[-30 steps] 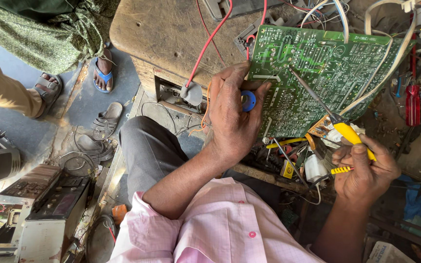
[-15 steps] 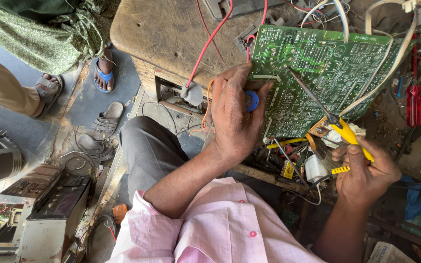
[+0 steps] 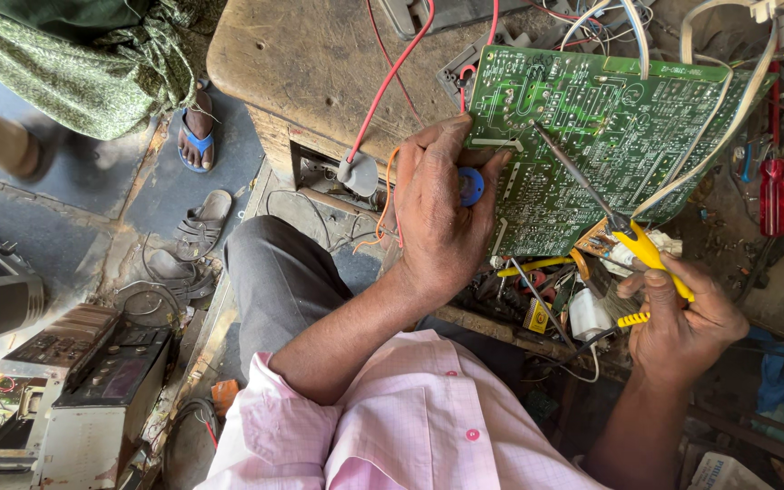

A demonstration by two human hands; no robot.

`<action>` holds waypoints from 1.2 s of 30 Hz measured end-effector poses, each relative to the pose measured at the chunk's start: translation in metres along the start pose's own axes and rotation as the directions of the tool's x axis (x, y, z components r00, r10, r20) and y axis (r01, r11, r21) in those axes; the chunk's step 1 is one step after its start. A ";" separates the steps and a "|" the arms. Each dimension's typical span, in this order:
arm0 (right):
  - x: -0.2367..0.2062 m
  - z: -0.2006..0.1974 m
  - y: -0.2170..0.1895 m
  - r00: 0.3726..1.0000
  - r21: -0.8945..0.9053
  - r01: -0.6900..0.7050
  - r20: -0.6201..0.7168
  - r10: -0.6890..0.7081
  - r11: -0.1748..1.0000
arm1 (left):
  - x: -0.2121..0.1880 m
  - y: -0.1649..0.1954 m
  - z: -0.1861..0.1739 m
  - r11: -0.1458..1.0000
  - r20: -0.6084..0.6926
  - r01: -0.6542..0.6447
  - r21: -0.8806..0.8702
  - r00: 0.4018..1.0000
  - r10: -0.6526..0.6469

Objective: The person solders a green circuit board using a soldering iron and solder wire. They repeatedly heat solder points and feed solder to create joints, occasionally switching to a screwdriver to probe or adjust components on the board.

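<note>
I am seeing the left hand [image 3: 442, 213] gripping the lower left edge of the green circuit board [image 3: 610, 136], fingers curled around a small blue spool [image 3: 471, 186]; the board is leaning tilted over the cluttered wooden worktop [image 3: 310, 73]; the right hand [image 3: 682, 318] is closing around a yellow-handled soldering iron [image 3: 623, 227], its thin tip touching the board's solder side; a red wire [image 3: 392, 77] is trailing across the worktop; a sandalled foot [image 3: 197, 136] is standing on the floor to the left.

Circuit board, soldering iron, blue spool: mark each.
circuit board [image 3: 610, 127], head view, bare green face.
soldering iron [image 3: 651, 254], head view, yellow handle.
blue spool [image 3: 470, 186], head view, its round face.
</note>
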State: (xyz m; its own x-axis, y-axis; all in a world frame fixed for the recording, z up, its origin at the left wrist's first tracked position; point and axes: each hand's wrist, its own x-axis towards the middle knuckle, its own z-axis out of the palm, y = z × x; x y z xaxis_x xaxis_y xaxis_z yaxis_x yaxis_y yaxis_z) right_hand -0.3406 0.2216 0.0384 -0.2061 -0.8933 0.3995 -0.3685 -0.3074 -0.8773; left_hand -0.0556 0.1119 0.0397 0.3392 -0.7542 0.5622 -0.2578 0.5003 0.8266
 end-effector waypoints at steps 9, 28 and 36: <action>0.002 0.003 -0.006 0.998 -0.112 0.066 0.025 -0.064 0.992 | 0.003 0.001 -0.002 1.000 -0.019 -0.026 -0.004 0.999 0.026; 0.007 -0.001 -0.006 0.998 -0.082 0.037 0.061 -0.032 0.996 | 0.003 0.002 -0.003 0.999 -0.024 -0.035 0.017 0.999 0.035; 0.008 0.001 -0.005 0.998 -0.075 0.039 0.059 -0.034 0.996 | 0.004 0.000 -0.002 0.999 -0.034 -0.043 0.013 0.998 0.043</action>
State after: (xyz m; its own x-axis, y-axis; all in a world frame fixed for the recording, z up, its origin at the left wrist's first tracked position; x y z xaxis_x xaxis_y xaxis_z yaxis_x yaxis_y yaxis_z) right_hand -0.3395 0.2158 0.0456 -0.1391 -0.9001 0.4128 -0.4434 -0.3161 -0.8387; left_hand -0.0526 0.1104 0.0421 0.3580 -0.7171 0.5981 -0.2836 0.5268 0.8013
